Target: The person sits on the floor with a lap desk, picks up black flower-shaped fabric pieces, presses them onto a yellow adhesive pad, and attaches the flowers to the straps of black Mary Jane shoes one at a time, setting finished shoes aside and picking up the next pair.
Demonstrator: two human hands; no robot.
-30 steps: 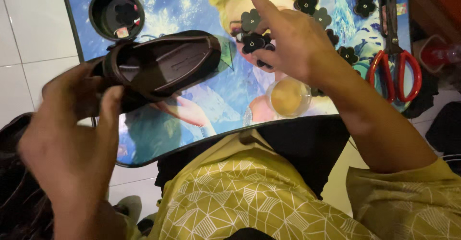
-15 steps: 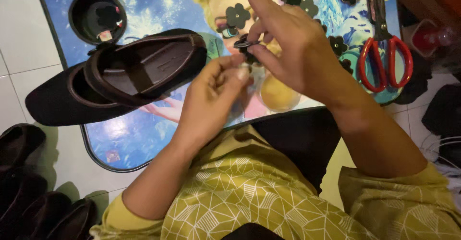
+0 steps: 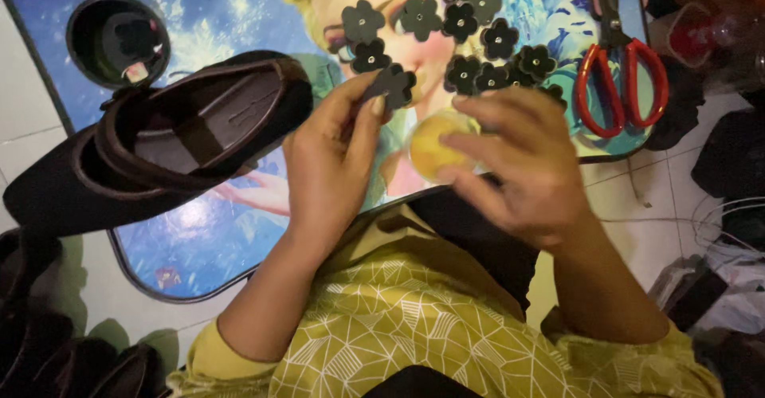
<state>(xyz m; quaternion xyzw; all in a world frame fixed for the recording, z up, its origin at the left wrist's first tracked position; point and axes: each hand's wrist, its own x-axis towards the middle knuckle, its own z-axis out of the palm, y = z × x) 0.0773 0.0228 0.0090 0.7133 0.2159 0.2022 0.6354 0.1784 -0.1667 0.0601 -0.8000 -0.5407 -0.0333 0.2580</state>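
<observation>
My left hand [image 3: 331,155] pinches a dark flower-shaped piece [image 3: 390,86] between thumb and fingers, just above the colourful low table [image 3: 231,231]. My right hand [image 3: 522,163] hovers over a round yellow tin [image 3: 434,145], fingers curled around its right side and touching it. Two dark shoes [image 3: 171,139], one stacked in the other, lie on the table's left part. Several more black flower pieces [image 3: 470,23] with small centre studs lie scattered on the table beyond my hands.
Red-handled scissors [image 3: 621,63] lie at the table's right edge. A round black container [image 3: 119,39] stands at the back left. More dark shoes [image 3: 48,342] sit on the tiled floor at lower left. Cables and dark clutter [image 3: 725,231] fill the right side.
My left hand let go of the stacked shoes, which now lie on the table, and came to the flower piece. My right hand moved from the flower pieces down to the yellow tin.
</observation>
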